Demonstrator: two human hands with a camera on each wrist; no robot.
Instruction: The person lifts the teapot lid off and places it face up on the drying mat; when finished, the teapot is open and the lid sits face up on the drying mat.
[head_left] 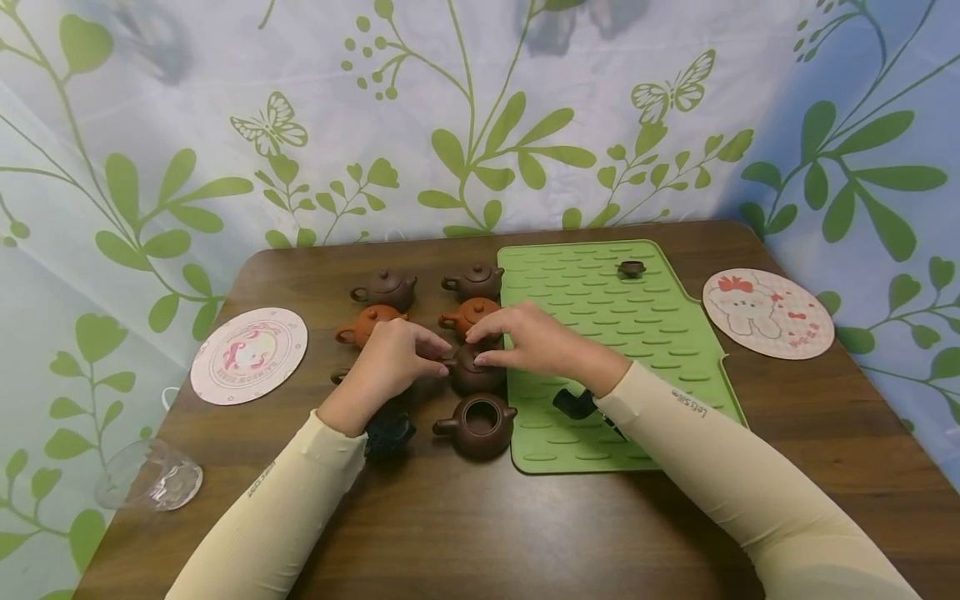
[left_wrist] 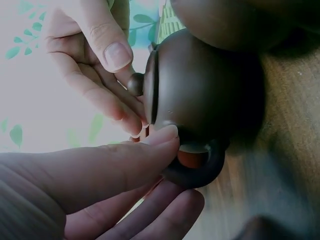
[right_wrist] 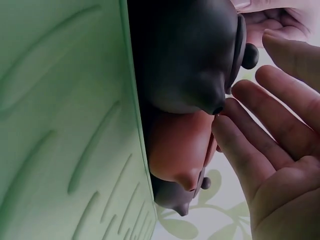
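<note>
Left fingers pinch the dark teapot at its handle, while loose right fingers hover beside its lid.

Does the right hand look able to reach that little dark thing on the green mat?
Probably yes: only green mat lies between the right hand and the little dark thing.

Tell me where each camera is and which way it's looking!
Head: on the person's head, looking forward and down at the table; left hand, right hand and both sleeves show.
Left wrist: on that wrist, looking at the dark teapot; both hands show partly.
Right wrist: on that wrist, looking along the green mat and past teapot spouts; both hands show partly.
Shared: both wrist views show the same lidded dark teapot, from opposite sides.
</note>
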